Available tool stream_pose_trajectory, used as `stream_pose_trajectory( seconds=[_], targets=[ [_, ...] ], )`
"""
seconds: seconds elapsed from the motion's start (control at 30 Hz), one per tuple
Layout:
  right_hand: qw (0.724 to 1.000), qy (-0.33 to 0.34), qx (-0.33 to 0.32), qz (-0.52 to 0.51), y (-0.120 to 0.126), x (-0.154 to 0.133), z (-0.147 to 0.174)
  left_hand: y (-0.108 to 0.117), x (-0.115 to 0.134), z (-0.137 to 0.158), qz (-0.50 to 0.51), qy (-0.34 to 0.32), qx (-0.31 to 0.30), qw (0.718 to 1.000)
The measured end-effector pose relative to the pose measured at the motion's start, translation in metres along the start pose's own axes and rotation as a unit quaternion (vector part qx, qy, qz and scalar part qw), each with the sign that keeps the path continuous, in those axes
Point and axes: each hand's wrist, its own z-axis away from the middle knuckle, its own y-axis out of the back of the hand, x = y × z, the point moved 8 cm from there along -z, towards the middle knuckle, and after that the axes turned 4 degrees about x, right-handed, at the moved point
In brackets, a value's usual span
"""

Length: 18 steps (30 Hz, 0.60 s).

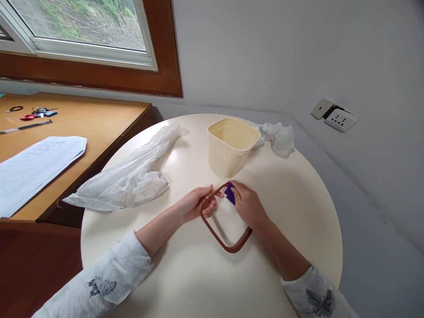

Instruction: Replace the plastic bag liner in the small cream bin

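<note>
Over the round white table [205, 282], my left hand [199, 203] grips the left side of a brown square ring-shaped frame [215, 236], which looks like a bin's rim. My right hand [248, 204] is closed on a small purple cloth [229, 194], pressed against the far edge of the frame. Part of the frame's right side is hidden behind my right hand and wrist. Just beyond both hands stands a cream plastic bin [228, 148], upright with its mouth open.
A crumpled white plastic bag [132, 176] lies at the table's left, and a knotted white bag [281, 139] sits behind the bin. On the wooden desk [109, 119] at left are papers [43, 168], keys [40, 111] and a dark strip [26, 126]. A wall socket [341, 119] is at right.
</note>
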Motion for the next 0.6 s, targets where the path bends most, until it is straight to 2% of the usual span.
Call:
stream_pose_trajectory(
  seconds=[0.13, 0.23, 0.47, 0.6],
  targets=[
    [0.997, -0.058, 0.026, 0.036, 0.012, 0.016, -0.002, -0.007, 0.004, 0.003, 0.030, -0.011, -0.046, 0.998],
    [0.995, -0.078, 0.022, 0.050, 0.014, 0.021, -0.001, -0.012, 0.008, 0.007, 0.014, -0.036, -0.064, 0.997],
    [0.996, -0.077, 0.026, 0.028, 0.016, 0.023, 0.000, -0.012, 0.007, 0.009, -0.045, -0.039, -0.076, 0.995],
    [0.999, -0.046, 0.023, -0.016, 0.014, 0.016, -0.002, -0.008, 0.007, 0.007, -0.039, -0.035, -0.055, 0.997]
  ],
)
